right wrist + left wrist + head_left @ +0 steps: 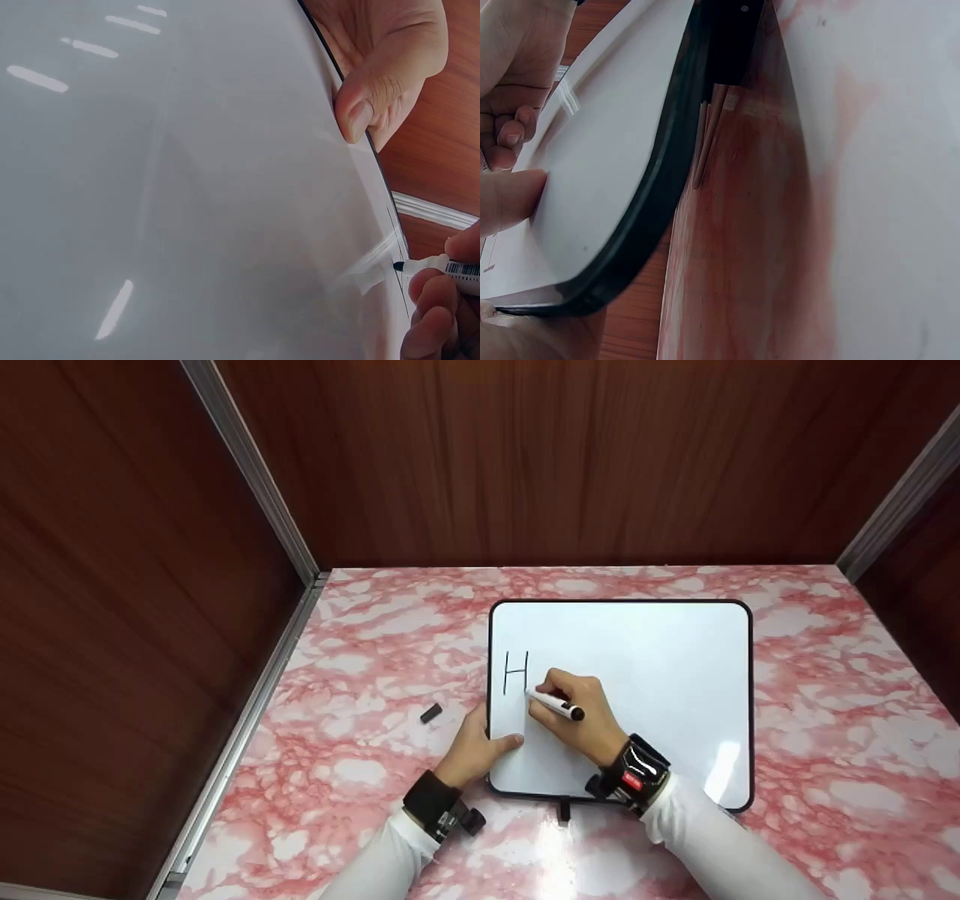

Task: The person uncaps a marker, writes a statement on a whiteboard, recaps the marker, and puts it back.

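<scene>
A white whiteboard [675, 682] with a black frame stands propped on the table, near edge raised in the left wrist view. My left hand [480, 746] grips its left edge, thumb [361, 112] on the white face and other fingers around behind. My right hand [585, 716] pinches a white marker [553, 703] with a black end. Its black tip [400, 266] is at the lower end of the right stroke of a black letter H [516, 671]; whether it touches the board is hard to tell. Left of the board lies a small black marker cap [431, 713].
A black tab [565, 810] sticks out below the board's near edge. The table [352, 825] has a red and white marbled top. Dark wood panels [525, 465] rise behind it and at both sides, with metal strips [255, 472] at the corners.
</scene>
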`<state>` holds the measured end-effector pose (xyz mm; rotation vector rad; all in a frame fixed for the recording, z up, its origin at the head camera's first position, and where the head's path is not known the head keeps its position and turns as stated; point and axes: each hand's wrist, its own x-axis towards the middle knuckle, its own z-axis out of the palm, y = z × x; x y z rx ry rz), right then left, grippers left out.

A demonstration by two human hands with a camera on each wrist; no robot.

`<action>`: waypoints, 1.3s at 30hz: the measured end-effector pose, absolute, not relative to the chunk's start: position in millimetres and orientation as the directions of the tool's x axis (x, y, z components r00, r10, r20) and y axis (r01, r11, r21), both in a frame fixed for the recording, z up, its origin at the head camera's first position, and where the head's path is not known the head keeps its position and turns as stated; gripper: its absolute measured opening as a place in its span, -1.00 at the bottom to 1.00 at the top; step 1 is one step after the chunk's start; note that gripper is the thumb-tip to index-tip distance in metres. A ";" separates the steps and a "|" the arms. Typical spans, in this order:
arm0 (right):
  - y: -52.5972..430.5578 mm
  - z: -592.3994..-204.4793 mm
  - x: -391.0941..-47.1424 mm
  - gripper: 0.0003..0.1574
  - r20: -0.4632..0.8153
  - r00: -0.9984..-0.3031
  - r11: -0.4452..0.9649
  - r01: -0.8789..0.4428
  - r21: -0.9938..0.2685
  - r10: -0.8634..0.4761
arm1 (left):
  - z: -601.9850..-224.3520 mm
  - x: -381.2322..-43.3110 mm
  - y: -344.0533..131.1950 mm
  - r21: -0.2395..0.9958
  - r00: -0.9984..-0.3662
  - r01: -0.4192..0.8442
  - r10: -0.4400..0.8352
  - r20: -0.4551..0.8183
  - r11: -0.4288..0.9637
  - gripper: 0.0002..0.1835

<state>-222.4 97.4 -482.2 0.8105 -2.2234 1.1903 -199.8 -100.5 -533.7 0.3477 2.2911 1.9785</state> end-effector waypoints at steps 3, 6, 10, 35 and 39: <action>96.9 -482.7 -219.9 -0.79 0.648 -0.710 0.439 -0.692 -0.573 -0.275 | -534.2 -199.9 -100.7 0.983 -0.971 0.111 0.225 0.075 0.149 -0.36; 96.7 -483.4 -218.0 -0.80 0.644 -0.714 0.438 -0.689 -0.577 -0.274 | -534.4 -199.9 -100.9 0.982 -0.972 0.113 0.222 0.078 0.148 -0.34; 96.7 -484.1 -216.8 -0.80 0.647 -0.713 0.437 -0.689 -0.578 -0.269 | -533.6 -199.6 -100.8 0.983 -0.971 0.118 0.223 0.084 0.144 -0.33; 100.9 -487.7 -221.2 -0.86 0.707 -0.689 0.404 -0.699 -0.590 -0.160 | -534.5 -199.2 -100.1 0.979 -0.970 0.140 0.219 0.106 0.147 -0.35; 101.2 -486.3 -219.8 -0.85 0.685 -0.709 0.422 -0.679 -0.600 -0.168 | -534.4 -199.1 -100.0 0.981 -0.972 0.130 0.215 0.098 0.141 -0.33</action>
